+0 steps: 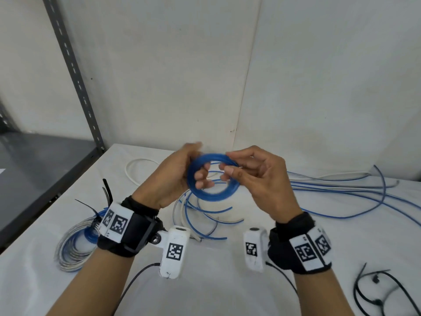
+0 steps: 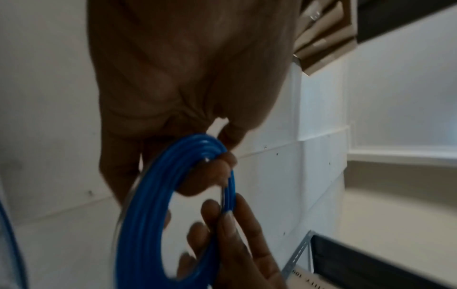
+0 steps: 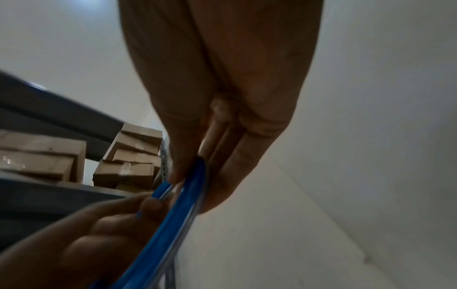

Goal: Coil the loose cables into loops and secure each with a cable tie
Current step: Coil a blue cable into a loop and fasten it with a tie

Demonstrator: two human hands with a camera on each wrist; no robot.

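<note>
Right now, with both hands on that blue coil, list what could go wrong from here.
1. The blue coil has no tie on it; if the left hand or right hand eases its grip, the loops may spring apart.
2. The loose black cable ties lie near the table's right front edge, so fetching one likely leaves a one-handed hold.
3. The loose blue cables below could snag.

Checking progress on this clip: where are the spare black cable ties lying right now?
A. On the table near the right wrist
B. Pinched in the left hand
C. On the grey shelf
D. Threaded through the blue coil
A: the black cable ties lie loose on the table by the right wrist, while both hands hold the blue coil.
</note>
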